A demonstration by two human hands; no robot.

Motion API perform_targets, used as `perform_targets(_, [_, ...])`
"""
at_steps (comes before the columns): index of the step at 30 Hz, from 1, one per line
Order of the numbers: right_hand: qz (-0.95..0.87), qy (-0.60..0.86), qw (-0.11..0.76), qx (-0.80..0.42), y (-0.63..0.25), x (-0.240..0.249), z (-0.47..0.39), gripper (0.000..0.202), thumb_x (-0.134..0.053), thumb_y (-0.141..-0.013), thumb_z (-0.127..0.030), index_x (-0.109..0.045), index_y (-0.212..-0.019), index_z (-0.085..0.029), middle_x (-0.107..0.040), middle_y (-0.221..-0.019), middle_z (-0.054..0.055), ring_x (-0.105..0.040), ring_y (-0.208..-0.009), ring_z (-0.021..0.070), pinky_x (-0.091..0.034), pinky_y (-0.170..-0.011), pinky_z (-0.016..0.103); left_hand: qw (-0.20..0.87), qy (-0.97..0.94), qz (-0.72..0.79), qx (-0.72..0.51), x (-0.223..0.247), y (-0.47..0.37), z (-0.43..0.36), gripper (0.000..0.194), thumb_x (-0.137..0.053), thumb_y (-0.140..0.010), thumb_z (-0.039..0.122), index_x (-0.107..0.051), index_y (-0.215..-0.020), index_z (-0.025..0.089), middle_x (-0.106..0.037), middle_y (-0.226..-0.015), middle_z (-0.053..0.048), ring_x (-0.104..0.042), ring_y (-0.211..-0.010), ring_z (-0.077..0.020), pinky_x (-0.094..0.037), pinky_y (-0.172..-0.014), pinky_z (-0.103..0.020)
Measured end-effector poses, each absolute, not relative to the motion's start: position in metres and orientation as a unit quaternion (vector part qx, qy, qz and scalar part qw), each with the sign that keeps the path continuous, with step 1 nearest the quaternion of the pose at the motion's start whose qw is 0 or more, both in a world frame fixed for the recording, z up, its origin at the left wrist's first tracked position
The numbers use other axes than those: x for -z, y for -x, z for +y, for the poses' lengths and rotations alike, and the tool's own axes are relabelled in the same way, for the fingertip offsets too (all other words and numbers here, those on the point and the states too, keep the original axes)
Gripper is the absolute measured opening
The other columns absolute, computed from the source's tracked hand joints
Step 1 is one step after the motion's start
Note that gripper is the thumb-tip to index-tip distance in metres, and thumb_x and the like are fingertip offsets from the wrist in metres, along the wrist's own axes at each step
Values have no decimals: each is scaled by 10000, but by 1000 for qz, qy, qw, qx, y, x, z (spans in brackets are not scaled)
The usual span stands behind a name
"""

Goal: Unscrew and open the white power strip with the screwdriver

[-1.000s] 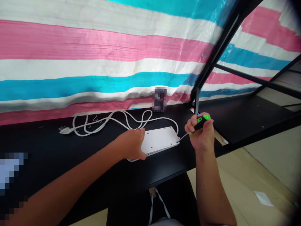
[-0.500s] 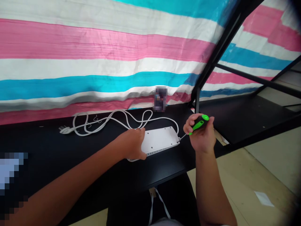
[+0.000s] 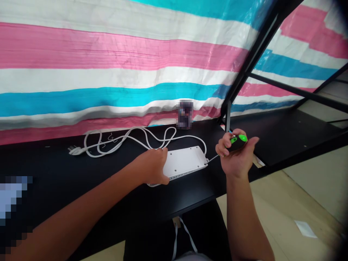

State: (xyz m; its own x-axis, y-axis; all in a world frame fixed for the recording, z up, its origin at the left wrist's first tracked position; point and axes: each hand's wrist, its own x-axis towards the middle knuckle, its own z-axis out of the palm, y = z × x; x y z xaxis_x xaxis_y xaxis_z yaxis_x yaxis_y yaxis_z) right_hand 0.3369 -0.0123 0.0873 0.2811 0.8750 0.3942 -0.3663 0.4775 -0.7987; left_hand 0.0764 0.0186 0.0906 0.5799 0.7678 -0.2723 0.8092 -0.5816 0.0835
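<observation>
A white power strip lies face down on the black table, its back showing small screw holes. My left hand presses on its left end and holds it still. My right hand grips a screwdriver with a black and green handle. Its thin metal shaft runs down and left, with the tip at the strip's right corner. The strip's white cable loops across the table to a plug at the left.
A striped pink, white and blue tarp hangs behind the table. A black metal frame rises at the right over a lower black shelf. A small blurred object stands by the tarp. A white paper lies on the floor.
My right hand has turned the screwdriver handle, and its fingers have shifted around it. The left hand and the power strip have stayed put.
</observation>
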Motion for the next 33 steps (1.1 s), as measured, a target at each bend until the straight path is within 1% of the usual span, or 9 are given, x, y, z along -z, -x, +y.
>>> perform_targets(4, [-448,305,743,-392,-338,-85,-11,456,-788,-795,-634,-515,-924,-293,-513,-741,-68,-427,-498,83,-338,-451,210,99,-882,450,100,-92,-77,18,692,-729,-678,509,-551,-1189,78,-671,-1126,-188,-676,-1027,-377,-568,-865,-441])
perform_targets(7, [-458,331,730,-384,-337,-87,-11,431,-724,-845,-660,-605,-917,-252,-563,-839,-14,-535,-598,110,-412,-492,250,99,-884,447,96,-94,-77,17,659,-729,-683,486,-555,-1165,73,-673,-1099,-183,-680,-1005,-378,-565,-843,-441])
perform_targets(11, [-436,307,732,-425,-336,-89,-9,479,-624,-877,-731,-626,-941,-256,-495,-732,-33,-425,-521,91,-348,-458,231,97,-886,444,96,-96,-77,15,641,-727,-695,460,-550,-1166,63,-671,-1111,-193,-679,-1016,-372,-558,-860,-434])
perform_targets(13, [-434,290,740,-425,-335,-88,-9,447,-687,-844,-707,-581,-953,-286,-476,-692,-59,-374,-485,82,-308,-442,210,97,-885,445,96,-96,-77,15,641,-717,-707,457,-545,-1181,63,-670,-1124,-197,-679,-1024,-369,-557,-860,-426])
perform_targets(16, [-455,304,740,-391,-336,-86,-9,385,-802,-814,-561,-560,-938,-289,-530,-754,-58,-441,-516,81,-344,-459,208,98,-883,447,100,-94,-77,16,679,-720,-691,481,-541,-1197,66,-669,-1129,-198,-677,-1029,-379,-558,-860,-434])
perform_targets(19, [-469,321,725,-388,-337,-86,-12,335,-719,-882,-569,-652,-957,-249,-576,-875,-2,-554,-627,107,-432,-516,251,100,-881,450,105,-93,-77,17,697,-721,-677,509,-542,-1196,81,-671,-1125,-194,-678,-1029,-384,-560,-853,-437])
perform_targets(22, [-459,302,721,-422,-339,-89,-13,404,-637,-911,-626,-695,-983,-234,-525,-821,-3,-496,-579,93,-417,-494,252,102,-880,452,105,-92,-77,18,672,-724,-673,516,-546,-1170,101,-676,-1112,-185,-682,-1017,-376,-560,-843,-430])
perform_targets(26, [-423,284,753,-417,-339,-91,-13,439,-620,-891,-701,-622,-937,-265,-424,-711,-48,-360,-486,72,-319,-426,210,103,-878,458,98,-93,-76,18,646,-741,-663,524,-545,-1134,129,-683,-1108,-176,-683,-1015,-375,-561,-839,-430])
perform_targets(33, [-390,269,807,-352,-348,-89,-17,325,-677,-901,-534,-561,-834,-238,-465,-762,-46,-426,-483,72,-284,-383,204,109,-876,459,105,-93,-76,19,630,-735,-654,530,-541,-1111,142,-685,-1087,-169,-686,-1002,-368,-556,-817,-412])
